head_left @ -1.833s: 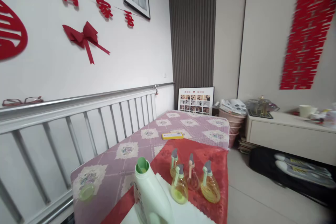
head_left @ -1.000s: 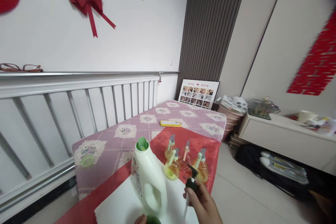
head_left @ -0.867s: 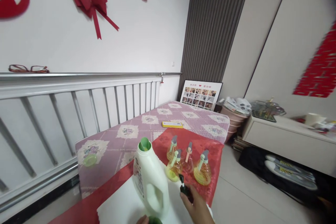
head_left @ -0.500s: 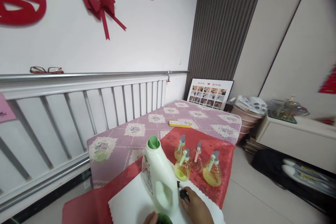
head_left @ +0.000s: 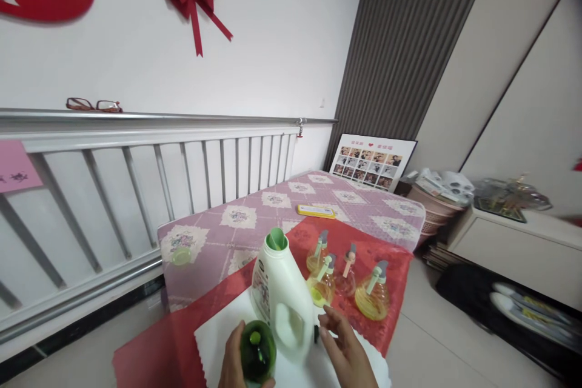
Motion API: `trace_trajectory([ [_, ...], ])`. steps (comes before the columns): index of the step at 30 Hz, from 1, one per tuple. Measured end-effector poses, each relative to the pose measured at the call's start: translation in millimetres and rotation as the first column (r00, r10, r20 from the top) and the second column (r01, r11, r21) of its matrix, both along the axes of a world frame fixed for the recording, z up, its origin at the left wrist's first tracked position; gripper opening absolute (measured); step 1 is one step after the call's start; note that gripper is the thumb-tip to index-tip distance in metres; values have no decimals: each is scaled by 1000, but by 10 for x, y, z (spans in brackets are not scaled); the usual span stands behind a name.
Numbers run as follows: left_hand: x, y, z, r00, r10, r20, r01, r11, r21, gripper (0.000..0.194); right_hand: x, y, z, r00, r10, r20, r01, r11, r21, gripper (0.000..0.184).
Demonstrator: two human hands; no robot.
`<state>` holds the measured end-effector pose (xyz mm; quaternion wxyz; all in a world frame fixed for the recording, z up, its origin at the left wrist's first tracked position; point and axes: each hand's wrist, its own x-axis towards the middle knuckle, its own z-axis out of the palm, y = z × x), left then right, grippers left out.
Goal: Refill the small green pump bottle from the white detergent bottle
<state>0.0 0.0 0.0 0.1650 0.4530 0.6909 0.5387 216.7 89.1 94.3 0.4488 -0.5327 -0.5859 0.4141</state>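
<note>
Head view: left hand (head_left: 231,359) clamped round green bottle (head_left: 258,356), seemingly steadying it upright; right hand (head_left: 349,353), fingers parted, near black pump (head_left: 316,333) beside detergent jug (head_left: 282,284).

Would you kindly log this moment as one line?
left hand: holds translucent green bottle | right hand: open, beside small black nozzle | near: white plastic jug, four rounded clear bottles
</note>
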Motion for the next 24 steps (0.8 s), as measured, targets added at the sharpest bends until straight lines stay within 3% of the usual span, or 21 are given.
trace_trajectory([
  [3,-102,76,-88,1000,-9,-7,9,999,31,97,-186,-39,161,987,82,-141,-81,997,8,57],
  [7,-108,110,-268,999,-3,33,1,999,46,95,-380,-6,285,955,234,-185,-239,971,-4,53],
  [11,-74,97,-362,998,-8,56,7,1000,23,96,-515,53,275,966,214,-147,-222,974,-43,56],
  [15,-52,83,-329,1000,9,16,-9,1000,-2,101,-571,69,398,966,207,-154,-215,976,-39,55],
  [19,-53,70,-280,1000,7,4,-7,999,-36,103,-483,75,767,979,161,-126,-160,987,20,54],
  [24,-64,56,-280,1000,-14,18,15,999,-42,98,-140,96,1403,988,155,15,-156,978,141,46],
])
